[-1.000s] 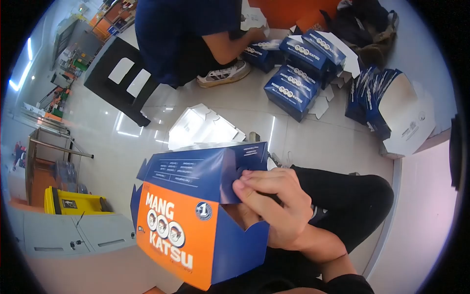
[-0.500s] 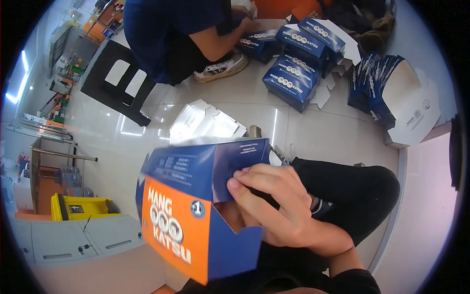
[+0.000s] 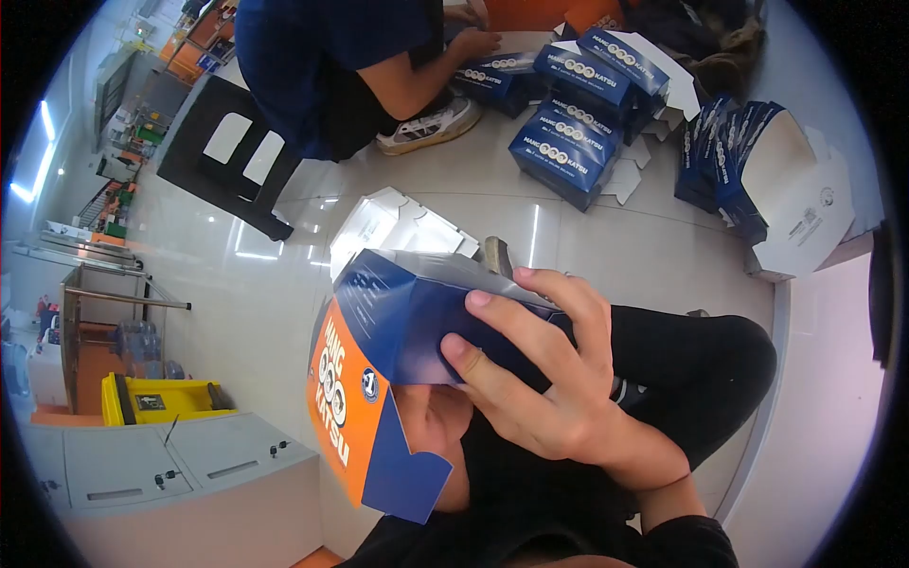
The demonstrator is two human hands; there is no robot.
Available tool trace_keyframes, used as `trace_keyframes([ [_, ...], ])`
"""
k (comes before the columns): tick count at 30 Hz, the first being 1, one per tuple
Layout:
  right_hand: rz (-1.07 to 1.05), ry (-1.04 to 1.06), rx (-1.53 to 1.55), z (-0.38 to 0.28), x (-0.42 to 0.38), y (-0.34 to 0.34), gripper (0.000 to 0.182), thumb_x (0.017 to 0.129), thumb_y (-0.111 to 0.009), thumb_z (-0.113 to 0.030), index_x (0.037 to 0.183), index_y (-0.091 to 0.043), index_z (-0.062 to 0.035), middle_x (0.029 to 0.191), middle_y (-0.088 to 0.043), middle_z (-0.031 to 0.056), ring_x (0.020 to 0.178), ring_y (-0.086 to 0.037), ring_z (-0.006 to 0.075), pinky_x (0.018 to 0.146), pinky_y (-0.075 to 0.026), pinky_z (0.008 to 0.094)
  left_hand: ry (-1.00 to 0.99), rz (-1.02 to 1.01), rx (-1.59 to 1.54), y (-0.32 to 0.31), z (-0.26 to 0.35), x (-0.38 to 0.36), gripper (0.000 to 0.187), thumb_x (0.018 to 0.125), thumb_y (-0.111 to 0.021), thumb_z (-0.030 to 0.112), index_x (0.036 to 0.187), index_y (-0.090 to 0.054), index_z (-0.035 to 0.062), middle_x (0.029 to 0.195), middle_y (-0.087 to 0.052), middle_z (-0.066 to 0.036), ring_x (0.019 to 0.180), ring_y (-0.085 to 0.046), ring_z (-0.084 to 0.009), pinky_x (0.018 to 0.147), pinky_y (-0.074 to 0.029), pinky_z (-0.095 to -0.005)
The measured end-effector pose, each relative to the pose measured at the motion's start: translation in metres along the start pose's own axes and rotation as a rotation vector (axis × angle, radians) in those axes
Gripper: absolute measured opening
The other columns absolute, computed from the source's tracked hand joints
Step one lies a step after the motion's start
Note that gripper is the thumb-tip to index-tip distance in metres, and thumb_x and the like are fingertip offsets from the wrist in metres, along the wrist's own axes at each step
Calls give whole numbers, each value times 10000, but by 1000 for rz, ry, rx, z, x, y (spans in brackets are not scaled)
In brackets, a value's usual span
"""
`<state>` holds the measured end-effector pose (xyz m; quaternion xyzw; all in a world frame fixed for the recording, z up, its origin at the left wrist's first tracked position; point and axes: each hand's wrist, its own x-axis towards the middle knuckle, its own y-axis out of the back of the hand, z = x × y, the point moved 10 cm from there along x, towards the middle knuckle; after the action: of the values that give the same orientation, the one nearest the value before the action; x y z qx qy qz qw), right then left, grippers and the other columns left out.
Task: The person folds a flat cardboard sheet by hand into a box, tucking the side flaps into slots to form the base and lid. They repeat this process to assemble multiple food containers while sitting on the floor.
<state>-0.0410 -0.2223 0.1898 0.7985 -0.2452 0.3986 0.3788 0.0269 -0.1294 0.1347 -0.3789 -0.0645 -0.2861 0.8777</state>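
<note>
A blue and orange cardboard food box [image 3: 346, 398] with "MANG KATSU" print is held tilted above my lap. My left hand [image 3: 440, 421] reaches into its open lower side and holds it from within; most of those fingers are hidden behind the panels. Against the blue end panel, my right hand [image 3: 544, 374] rests with its fingers apart and the tips pressing the cardboard. Its thumb is out of sight. A cut-edged blue flap [image 3: 412, 478] hangs loose at the box's lower end.
White unfolded cardboard [image 3: 402, 222] lies on the floor just beyond the box. Farther off are stacked blue boxes [image 3: 568, 142] and a pile of flat ones [image 3: 724, 170]. Another person [image 3: 341, 76] sits by a black chair-like frame [image 3: 222, 151]. Grey cabinets [image 3: 180, 464] stand at left.
The box has turned and tilted, so its orange face now points more to the left. My right fingers have gone from a pinch at the panel's edge to spread across it.
</note>
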Motion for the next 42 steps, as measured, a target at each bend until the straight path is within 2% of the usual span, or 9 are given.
trace_keyframes([
  [7,-208,-48,272,13,-4,-9,523,703,-772,-203,1198,-659,-78,1328,-566,145,1126,-584,348,876,-477,451,-110,69,190,18,9,-8,474,1038,-460,227,1366,-426,-113,1369,-537,-210,1242,-556,-317,1066,-432,-426],
  [9,-257,-331,425,43,-11,-8,442,813,-752,-205,1202,-651,-21,1293,-577,186,1176,-574,358,967,-473,426,-110,126,252,18,13,-11,422,1027,-488,190,1337,-474,-96,1291,-601,-190,1162,-605,-286,1005,-478,-401],
  [11,-214,-346,421,53,-8,0,471,817,-757,-234,1203,-639,8,1311,-563,191,1192,-566,353,986,-465,427,22,137,678,15,5,-18,463,1021,-510,270,1292,-511,-105,1220,-626,-206,1064,-639,-256,905,-520,-359],
  [15,-323,-291,468,64,-11,4,581,734,-822,-243,1241,-627,-34,1334,-567,161,1191,-569,376,1022,-441,432,188,128,782,37,-21,-44,398,958,-625,179,1281,-552,-41,1223,-637,-158,1106,-622,-240,949,-501,-362],
  [29,-53,-428,404,95,-88,6,303,717,-809,-86,998,-730,-2,1031,-721,126,1030,-659,314,909,-511,386,293,166,730,48,-82,-29,447,836,-793,203,1243,-626,127,1223,-651,-46,1174,-592,-205,1019,-446,-366],
  [32,-22,-463,364,100,-88,12,266,740,-790,-60,989,-726,7,1021,-720,131,1011,-666,303,901,-512,378,204,42,808,40,-77,-23,457,836,-792,185,1248,-615,97,1224,-651,-48,1156,-597,-205,994,-459,-358],
  [35,124,-574,375,118,-101,19,227,771,-772,-47,983,-719,15,1019,-718,139,1007,-668,288,906,-509,372,568,-130,638,39,-103,-34,479,830,-782,126,1254,-587,17,1198,-649,-119,1114,-605,-225,961,-468,-355],
  [37,187,-620,415,126,-109,20,198,804,-751,-36,989,-715,21,1021,-716,145,1006,-669,274,913,-503,363,478,-361,743,13,-97,-23,564,804,-785,83,1309,-551,-3,1227,-628,-149,1125,-597,-238,984,-455,-345],
  [42,239,-799,473,142,-125,17,185,865,-717,-77,1019,-715,23,1037,-711,147,1002,-660,227,920,-481,316,392,-371,860,1,-85,-18,686,771,-790,73,1391,-502,15,1274,-596,-155,1116,-596,-278,991,-450,-347],
])
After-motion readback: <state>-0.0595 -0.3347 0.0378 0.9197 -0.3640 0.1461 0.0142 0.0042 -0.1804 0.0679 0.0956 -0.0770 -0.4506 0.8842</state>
